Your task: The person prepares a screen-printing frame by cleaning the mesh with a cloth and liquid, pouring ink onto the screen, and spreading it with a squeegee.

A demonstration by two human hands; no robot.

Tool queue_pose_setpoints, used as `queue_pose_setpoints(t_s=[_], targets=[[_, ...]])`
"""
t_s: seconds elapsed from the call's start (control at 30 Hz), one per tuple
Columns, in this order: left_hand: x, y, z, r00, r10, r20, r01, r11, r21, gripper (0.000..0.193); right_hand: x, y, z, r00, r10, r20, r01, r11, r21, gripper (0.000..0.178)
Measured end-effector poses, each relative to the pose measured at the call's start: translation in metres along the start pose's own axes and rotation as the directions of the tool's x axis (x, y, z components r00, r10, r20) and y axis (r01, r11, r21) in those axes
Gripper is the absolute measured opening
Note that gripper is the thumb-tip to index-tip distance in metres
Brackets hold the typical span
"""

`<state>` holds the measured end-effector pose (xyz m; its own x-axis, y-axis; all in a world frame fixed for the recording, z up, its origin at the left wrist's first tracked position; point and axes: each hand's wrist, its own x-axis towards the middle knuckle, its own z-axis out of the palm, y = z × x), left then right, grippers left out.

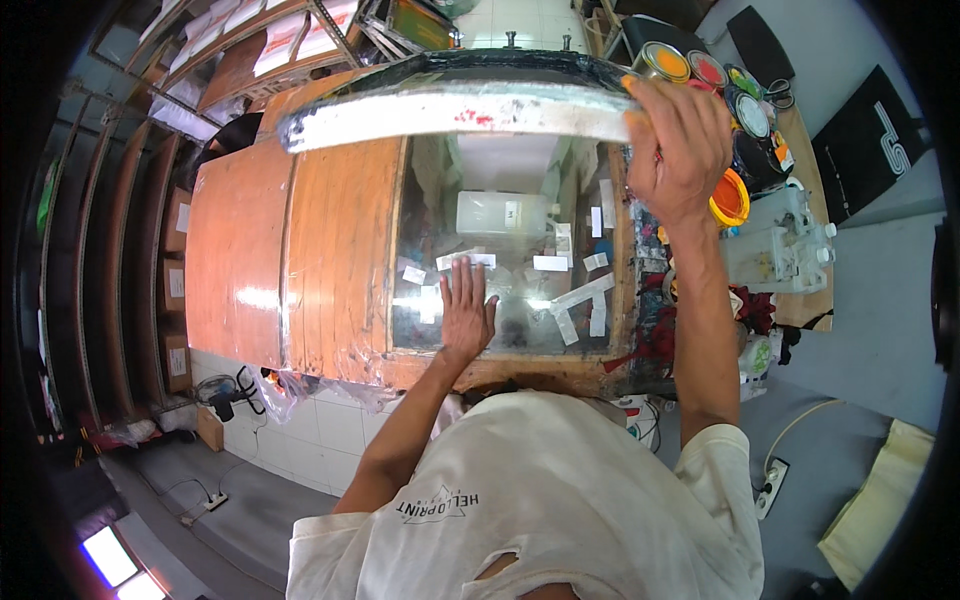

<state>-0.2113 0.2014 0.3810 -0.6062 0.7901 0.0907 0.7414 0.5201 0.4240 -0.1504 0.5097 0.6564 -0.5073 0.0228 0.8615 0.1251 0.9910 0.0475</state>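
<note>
My left hand (468, 315) lies flat on the glass panel (475, 335) of the wooden table, its fingers stretched out toward a strip of white tape (465, 261). At the far right, my right hand (685, 145) is closed round the right end of a screen printing frame (460, 118). The frame's near edge is white with red smudges and is raised above the table, tilted up from the back. Further pieces of white tape (582, 295) stick to the glass right of my left hand. Through the glass, a pale translucent container (502, 212) shows.
Open ink tins (665, 62) and an orange tub (730, 198) crowd the right side, beside translucent jerrycans (778, 240). Ink-stained cloths (655, 330) lie along the table's right edge. Shelving (120, 240) stands at the left. A power strip (771, 488) lies at lower right.
</note>
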Motion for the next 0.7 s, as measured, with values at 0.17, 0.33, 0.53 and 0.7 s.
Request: queue_pose_setpoints(t_s=[0.17,0.33,0.53,0.7], targets=[[-0.019,-0.006,-0.023,0.961,-0.272,0.052,0.247,0.759,-0.603,0.057,-0.054,-0.048,-0.012,0.977,0.055,0.207,-0.060,0.998,0.018,0.051],[-0.025,-0.011,-0.061,0.775,-0.617,0.134,0.104,-0.085,-0.991,0.060,-0.161,-0.097,-0.011,0.826,0.181,0.535,-0.315,0.933,0.171,0.047],[-0.018,-0.005,-0.065,0.609,-0.660,0.439,0.411,-0.211,-0.887,0.049,-0.241,-0.117,0.024,0.736,0.252,0.628,-0.443,0.881,0.166,0.045],[-0.016,-0.020,-0.051,0.579,-0.687,0.439,0.569,-0.045,-0.821,0.042,-0.253,-0.123,0.026,0.710,0.291,0.641,-0.484,0.863,0.144,0.049]])
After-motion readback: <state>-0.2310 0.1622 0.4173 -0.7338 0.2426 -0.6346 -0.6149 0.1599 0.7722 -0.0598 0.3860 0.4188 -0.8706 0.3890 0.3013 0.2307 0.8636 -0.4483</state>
